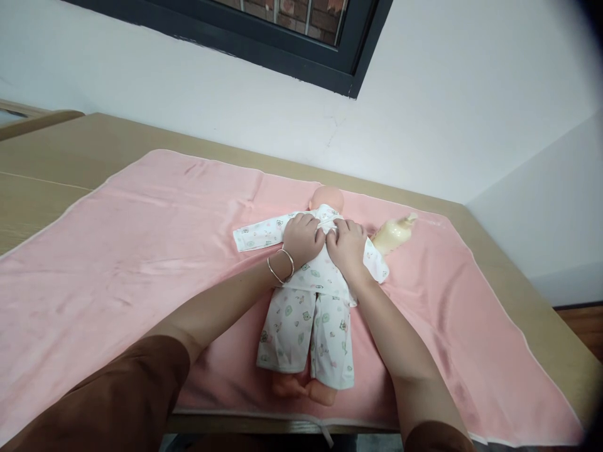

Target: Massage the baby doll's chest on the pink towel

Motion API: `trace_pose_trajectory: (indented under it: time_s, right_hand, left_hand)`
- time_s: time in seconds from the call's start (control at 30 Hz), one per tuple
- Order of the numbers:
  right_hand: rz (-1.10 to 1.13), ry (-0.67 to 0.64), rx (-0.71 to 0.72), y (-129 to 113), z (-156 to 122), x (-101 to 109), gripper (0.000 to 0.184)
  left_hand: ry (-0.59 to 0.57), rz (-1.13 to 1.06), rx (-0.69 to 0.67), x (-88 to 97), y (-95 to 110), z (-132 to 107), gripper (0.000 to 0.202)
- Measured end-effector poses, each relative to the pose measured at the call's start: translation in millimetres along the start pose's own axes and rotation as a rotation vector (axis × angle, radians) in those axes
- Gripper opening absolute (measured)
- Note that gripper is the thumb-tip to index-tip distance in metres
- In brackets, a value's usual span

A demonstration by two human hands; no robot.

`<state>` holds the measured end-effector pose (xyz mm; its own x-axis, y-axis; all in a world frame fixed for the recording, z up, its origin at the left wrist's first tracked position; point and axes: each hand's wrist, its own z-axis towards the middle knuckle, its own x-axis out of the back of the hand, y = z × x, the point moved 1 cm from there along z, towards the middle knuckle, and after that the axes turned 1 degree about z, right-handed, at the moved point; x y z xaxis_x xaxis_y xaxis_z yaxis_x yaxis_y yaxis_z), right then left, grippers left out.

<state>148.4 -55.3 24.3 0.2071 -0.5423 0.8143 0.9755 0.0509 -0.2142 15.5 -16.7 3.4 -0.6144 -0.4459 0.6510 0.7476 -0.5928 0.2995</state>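
A baby doll (pixel 328 198) lies on its back on a pink blanket (pixel 141 251), head toward the wall, feet toward me. It wears a white printed top (pixel 264 231) and matching trousers (pixel 306 329). My left hand (pixel 301 238), with bangles at the wrist, is closed on the top's fabric at the doll's chest. My right hand (pixel 347 246) pinches the same fabric right beside it, fingertips nearly touching. The doll's bare arm (pixel 393 232) sticks out to the right.
The blanket covers most of a wooden table (pixel 61 150) pushed against a white wall. A dark window frame (pixel 292 50) is above. The table's right edge drops to a wooden floor (pixel 584 323).
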Motion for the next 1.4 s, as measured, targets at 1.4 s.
trace_pose_trajectory:
  time_s: [1.4]
  right_hand:
    - [0.013, -0.081, -0.160, -3.5, 3.8, 0.3, 0.036]
  left_hand:
    - [-0.114, -0.093, 0.179, -6.9, -3.1, 6.2, 0.041]
